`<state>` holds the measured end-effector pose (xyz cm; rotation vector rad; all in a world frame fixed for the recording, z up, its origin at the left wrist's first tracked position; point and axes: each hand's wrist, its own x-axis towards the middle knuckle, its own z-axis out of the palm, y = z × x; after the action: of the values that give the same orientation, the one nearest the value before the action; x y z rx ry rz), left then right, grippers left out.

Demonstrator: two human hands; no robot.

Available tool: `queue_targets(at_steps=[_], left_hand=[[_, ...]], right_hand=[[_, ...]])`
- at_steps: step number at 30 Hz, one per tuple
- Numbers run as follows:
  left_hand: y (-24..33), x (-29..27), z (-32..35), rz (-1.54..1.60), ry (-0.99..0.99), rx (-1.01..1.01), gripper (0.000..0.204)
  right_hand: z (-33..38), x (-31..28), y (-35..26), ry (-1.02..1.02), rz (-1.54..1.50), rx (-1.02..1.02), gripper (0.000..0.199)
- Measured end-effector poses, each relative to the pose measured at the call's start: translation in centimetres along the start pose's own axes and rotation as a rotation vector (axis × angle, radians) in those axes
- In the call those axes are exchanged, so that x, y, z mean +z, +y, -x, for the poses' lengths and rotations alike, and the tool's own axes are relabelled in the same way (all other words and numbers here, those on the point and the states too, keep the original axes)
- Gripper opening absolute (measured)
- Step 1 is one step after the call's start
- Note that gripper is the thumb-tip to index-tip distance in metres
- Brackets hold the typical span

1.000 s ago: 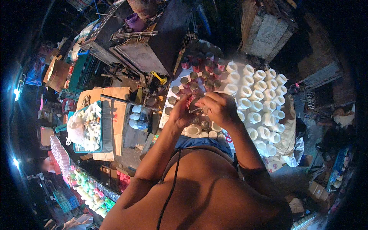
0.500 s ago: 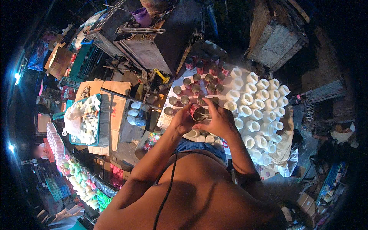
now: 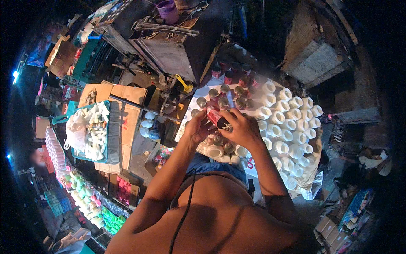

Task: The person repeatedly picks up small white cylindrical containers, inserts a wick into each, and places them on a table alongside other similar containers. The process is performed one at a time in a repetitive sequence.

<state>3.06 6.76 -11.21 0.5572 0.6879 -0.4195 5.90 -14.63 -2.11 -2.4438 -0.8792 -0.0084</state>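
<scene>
In the head view, the only one, a red can lies between the person's two hands, just in front of the body and above the near part of the work surface. Its long axis slants from upper left to lower right, so its closed-looking end points toward the left side and its dark open mouth faces down and right, toward the right hand. The left hand grips the can from the left, fingers spread along its side; the right hand closes its fingertips on the mouth end, and is thus the nearer to the opening. Something thin and pale shows at the right fingertips, too small to make out. Below lies a pale sheet, with other red cans standing beyond the hands, rows of white jars to the right, and a few pale jars close to the person's waist. Well to the left, a teal tray of white pieces sits on cardboard. A yellow tool lies past the surface's left edge; a wooden box stands at upper right in a dim, crowded room.
</scene>
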Motion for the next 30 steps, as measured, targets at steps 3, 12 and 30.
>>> queue_targets(at_steps=[3,12,30], left_hand=[[1.7,-0.4,-0.5,-0.091,0.001,-0.020,0.042],[4.2,-3.1,-2.6,-0.392,0.020,0.248,0.021],[5.4,-8.4,3.6,-0.463,0.178,0.441,0.031]], right_hand=[[-1.2,0.1,0.0,-0.021,0.036,-0.023,0.062],[-3.8,-0.3,-1.7,-0.090,0.061,0.026,0.057],[-22.4,14.0,13.7,-0.345,0.368,0.371,0.059]])
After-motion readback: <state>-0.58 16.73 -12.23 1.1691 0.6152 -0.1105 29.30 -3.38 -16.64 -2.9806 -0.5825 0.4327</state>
